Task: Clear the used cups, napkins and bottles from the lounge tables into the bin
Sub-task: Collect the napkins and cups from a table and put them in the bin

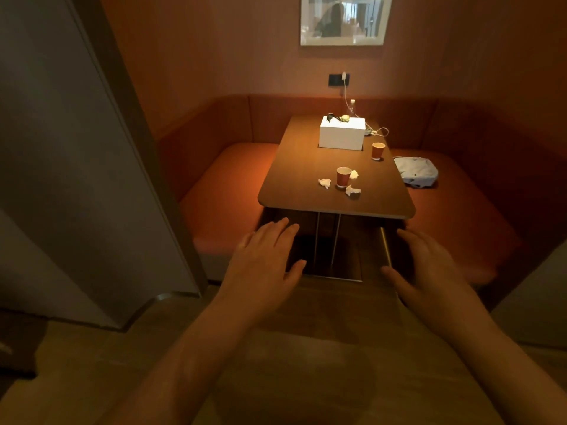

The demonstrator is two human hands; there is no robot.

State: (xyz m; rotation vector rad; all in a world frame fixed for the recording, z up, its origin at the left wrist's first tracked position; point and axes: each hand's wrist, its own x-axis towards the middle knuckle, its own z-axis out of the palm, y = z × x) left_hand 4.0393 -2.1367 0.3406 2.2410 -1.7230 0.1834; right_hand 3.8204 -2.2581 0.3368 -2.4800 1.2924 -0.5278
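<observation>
While all the rubbish sits untouched on the booth table [294,179], both hands hang empty just short of its near edge, so I'd guess this is the reach-in. Going left to right: a grey partition [76,148] crowds the left side, then the left hand [267,253], flat with fingers spread, holding nothing. On the table there's 1 crumpled napkin [325,182], the near paper cup [343,177] upright with 2 more napkins [352,190] hugging it, a clear bottle [352,107] behind the white box [342,137], and a 2nd paper cup [378,150] beside that box. The right hand [429,265] is loose and empty too. The orange bench [227,185] wraps 3 sides, so the front edge looks like the only way in. No bin in view.
</observation>
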